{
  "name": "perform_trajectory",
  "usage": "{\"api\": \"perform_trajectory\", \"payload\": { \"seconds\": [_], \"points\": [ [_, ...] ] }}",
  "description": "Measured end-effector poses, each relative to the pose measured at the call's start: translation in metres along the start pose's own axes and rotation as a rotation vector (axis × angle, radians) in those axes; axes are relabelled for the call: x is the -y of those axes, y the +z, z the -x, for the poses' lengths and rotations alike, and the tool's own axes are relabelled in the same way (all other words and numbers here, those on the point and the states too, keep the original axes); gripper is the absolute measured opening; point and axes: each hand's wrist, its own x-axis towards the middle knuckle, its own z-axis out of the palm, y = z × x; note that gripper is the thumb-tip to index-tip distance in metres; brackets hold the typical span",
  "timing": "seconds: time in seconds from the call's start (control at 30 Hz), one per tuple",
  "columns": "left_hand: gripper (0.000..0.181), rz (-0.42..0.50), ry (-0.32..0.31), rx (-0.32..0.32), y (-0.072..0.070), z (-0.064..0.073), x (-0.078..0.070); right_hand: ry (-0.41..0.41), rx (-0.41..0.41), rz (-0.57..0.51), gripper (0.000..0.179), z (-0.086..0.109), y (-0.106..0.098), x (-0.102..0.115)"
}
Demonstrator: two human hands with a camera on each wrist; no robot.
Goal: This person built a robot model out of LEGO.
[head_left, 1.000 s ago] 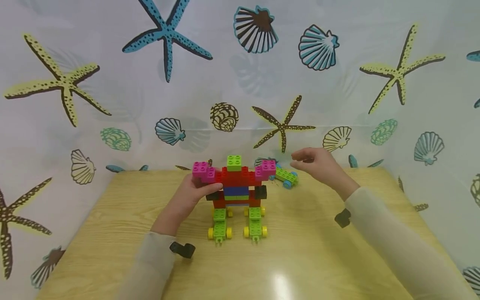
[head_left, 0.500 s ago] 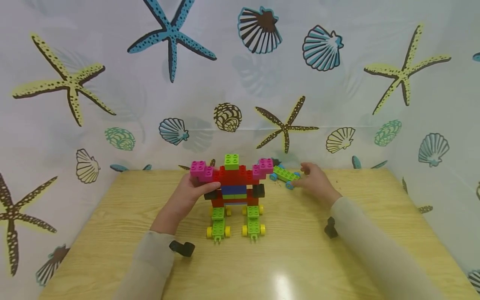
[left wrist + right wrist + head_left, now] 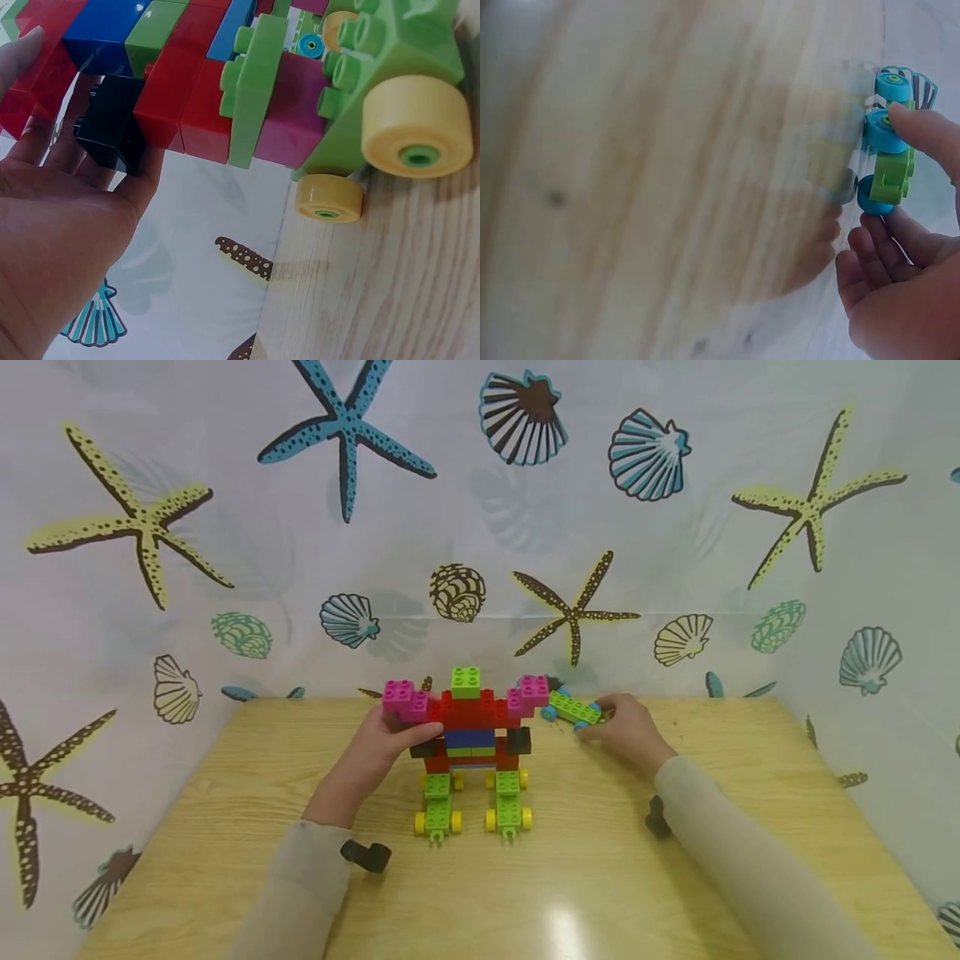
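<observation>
A robot figure of toy building blocks (image 3: 469,739) stands upright on the table, with a red and blue body, pink shoulders, a lime-green head and green feet on yellow wheels. My left hand (image 3: 372,750) grips its upper side under the pink shoulder block (image 3: 400,695); in the left wrist view, the fingers reach behind the red blocks (image 3: 176,90) and a black block (image 3: 112,120). Behind the figure to the right lies a green wheeled block base (image 3: 574,707) with blue wheels. My right hand (image 3: 628,732) pinches its near end, the thumb on a blue wheel (image 3: 885,133) in the right wrist view.
The wooden table (image 3: 615,852) reaches back to a white curtain (image 3: 420,518) printed with starfish and shells. A small dark object (image 3: 553,682) lies beyond the green base, partly hidden. The curtain also closes off both sides.
My right hand has come down from above the table and taken hold of the green wheeled base's near end. The left hand stays on the figure.
</observation>
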Motion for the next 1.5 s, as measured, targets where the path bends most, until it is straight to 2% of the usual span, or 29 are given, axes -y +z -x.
{"api": "perform_trajectory", "payload": {
  "seconds": [0.37,0.7,0.97,1.17,1.3,1.5],
  "points": [
    [0.062,0.007,-0.021,-0.005,0.001,0.000,0.001,0.036,0.021,-0.038,0.071,0.006,-0.005,0.006],
    [0.060,0.009,-0.017,-0.010,0.001,0.003,0.001,0.008,0.046,0.026,0.072,0.012,-0.013,0.011],
    [0.063,0.016,-0.014,-0.010,0.002,0.002,0.002,-0.072,0.066,0.088,0.074,0.022,-0.038,0.024],
    [0.064,0.009,0.000,0.014,0.007,0.001,-0.003,-0.102,0.114,0.076,0.082,0.032,-0.059,0.037],
    [0.063,0.025,0.017,0.024,0.014,0.000,-0.004,-0.107,0.115,0.089,0.083,0.041,-0.072,0.048],
    [0.058,0.111,-0.011,0.031,0.031,-0.002,-0.003,-0.129,0.095,0.129,0.082,0.055,-0.090,0.070]
  ]
}}
